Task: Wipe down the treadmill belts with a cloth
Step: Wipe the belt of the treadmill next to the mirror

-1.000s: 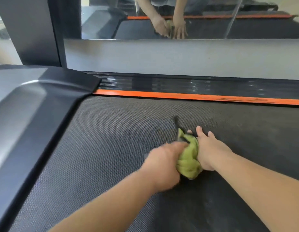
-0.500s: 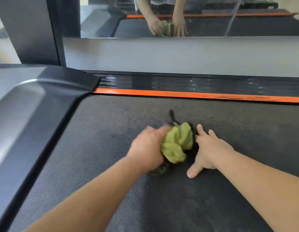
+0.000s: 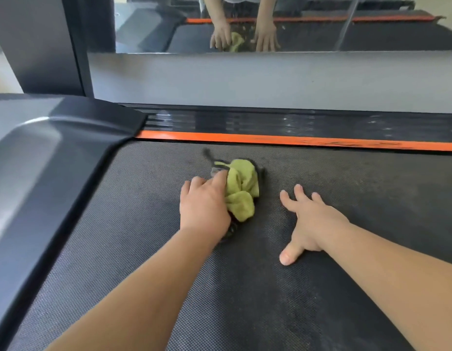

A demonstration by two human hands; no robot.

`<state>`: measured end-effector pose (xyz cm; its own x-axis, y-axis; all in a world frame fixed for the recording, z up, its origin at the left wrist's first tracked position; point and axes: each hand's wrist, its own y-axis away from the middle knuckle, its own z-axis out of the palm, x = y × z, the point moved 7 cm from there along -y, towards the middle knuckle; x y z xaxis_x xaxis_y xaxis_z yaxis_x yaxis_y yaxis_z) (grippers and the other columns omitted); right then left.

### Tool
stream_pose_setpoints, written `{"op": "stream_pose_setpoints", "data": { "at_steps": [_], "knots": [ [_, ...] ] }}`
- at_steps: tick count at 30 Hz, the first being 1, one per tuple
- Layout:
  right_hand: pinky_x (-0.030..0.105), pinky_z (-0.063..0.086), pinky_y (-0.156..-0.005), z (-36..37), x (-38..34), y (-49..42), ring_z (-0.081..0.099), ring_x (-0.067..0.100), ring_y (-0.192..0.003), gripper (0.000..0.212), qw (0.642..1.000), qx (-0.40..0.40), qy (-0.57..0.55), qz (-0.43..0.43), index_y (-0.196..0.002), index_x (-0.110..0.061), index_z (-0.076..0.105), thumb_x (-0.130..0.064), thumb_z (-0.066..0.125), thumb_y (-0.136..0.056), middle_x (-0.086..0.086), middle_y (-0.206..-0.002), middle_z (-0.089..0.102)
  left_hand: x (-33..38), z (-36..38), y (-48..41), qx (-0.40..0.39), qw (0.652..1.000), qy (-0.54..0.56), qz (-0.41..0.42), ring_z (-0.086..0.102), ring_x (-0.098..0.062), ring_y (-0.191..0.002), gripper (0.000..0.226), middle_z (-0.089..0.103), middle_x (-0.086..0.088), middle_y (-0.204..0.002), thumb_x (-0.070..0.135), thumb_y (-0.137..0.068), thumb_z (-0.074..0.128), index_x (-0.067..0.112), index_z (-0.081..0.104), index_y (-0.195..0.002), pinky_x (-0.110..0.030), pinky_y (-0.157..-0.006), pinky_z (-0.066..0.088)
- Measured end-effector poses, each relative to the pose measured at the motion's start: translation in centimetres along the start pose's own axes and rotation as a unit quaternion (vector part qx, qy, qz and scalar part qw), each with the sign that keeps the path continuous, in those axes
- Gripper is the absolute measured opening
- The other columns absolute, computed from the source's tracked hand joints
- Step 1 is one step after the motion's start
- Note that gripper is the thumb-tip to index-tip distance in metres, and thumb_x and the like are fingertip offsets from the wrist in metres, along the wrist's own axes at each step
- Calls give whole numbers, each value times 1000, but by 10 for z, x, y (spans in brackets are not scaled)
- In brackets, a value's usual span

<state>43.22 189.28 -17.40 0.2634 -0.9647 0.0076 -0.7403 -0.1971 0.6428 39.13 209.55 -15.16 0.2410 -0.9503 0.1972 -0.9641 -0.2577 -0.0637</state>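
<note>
A crumpled yellow-green cloth (image 3: 241, 190) lies bunched on the dark textured treadmill belt (image 3: 144, 249), a little short of the orange side stripe. My left hand (image 3: 204, 206) grips the cloth's left side with curled fingers and presses it onto the belt. A dark grey part of the cloth shows under the green folds. My right hand (image 3: 311, 221) rests flat on the belt to the right of the cloth, fingers spread, a gap between it and the cloth.
An orange stripe (image 3: 296, 140) and a ribbed black side rail (image 3: 270, 121) border the belt's far edge. The grey motor cover (image 3: 42, 153) rises at the left. A wall mirror (image 3: 270, 24) behind a grey ledge reflects both hands.
My left hand has pushed the cloth forward and left across the belt, away from my right hand. My right hand stays flat, its thumb now clear of the cloth.
</note>
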Motion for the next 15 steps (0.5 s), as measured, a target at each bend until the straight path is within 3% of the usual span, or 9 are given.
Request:
{"op": "stream_pose_setpoints", "data": {
  "at_steps": [3, 5, 7, 10, 12, 14, 15],
  "knots": [
    [62, 37, -114, 1, 1, -4, -14, 29, -157, 162, 1000, 6, -10, 9, -158, -41, -20, -62, 96, -46, -12, -165, -32, 37, 11, 21, -75, 992, 103, -8, 53, -29, -100, 57, 52, -3, -111, 19, -77, 63, 34, 45, -129, -40, -89, 50],
    [58, 39, -114, 0, 7, -3, 4, 32, -158, 173, 998, 20, -43, 37, -158, -36, -25, -61, 99, -39, -5, -169, -25, 68, 18, 47, -153, 970, 185, 38, 53, -26, -94, 61, 45, -2, -107, 25, -78, 66, 37, 43, -133, -39, -85, 55],
    [54, 40, -115, 0, 10, 0, 12, 31, -158, 172, 996, 25, -66, 55, -157, -34, -28, -57, 100, -43, -1, -170, -21, 69, 16, 53, -168, 967, 179, 74, 51, -24, -96, 64, 47, -1, -106, 28, -79, 64, 40, 39, -137, -38, -87, 53],
    [59, 38, -115, 0, 2, 2, -13, 26, -158, 159, 1000, 13, -26, 8, -160, -41, -14, -61, 97, -47, -13, -166, -30, 37, 0, 34, -100, 992, 43, 60, 52, -26, -108, 69, 58, 4, -115, 27, -80, 61, 36, 33, -143, -40, -93, 43],
    [61, 38, -114, 0, 0, 1, -18, 27, -157, 157, 1000, 12, -8, -4, -158, -46, -18, -64, 94, -49, -14, -164, -33, 25, -9, 28, -81, 995, 34, 36, 49, -26, -116, 74, 57, 7, -121, 31, -80, 64, 30, 30, -145, -40, -94, 44],
    [61, 38, -114, 0, 0, 2, -17, 27, -157, 157, 1000, 13, -17, -6, -159, -45, -15, -64, 95, -48, -15, -164, -33, 27, -4, 37, -152, 971, 178, 38, 50, -18, -126, 86, 56, 13, -132, 32, -81, 69, 37, 25, -155, -34, -101, 46],
    [62, 37, -114, 0, 0, 2, -17, 26, -157, 156, 999, 17, -28, -5, -161, -44, -9, -64, 96, -46, -16, -164, -32, 28, -3, 43, -200, 937, 285, 35, 51, -8, -129, 91, 55, 21, -137, 28, -82, 71, 44, 22, -158, -28, -106, 45]
  ]
}}
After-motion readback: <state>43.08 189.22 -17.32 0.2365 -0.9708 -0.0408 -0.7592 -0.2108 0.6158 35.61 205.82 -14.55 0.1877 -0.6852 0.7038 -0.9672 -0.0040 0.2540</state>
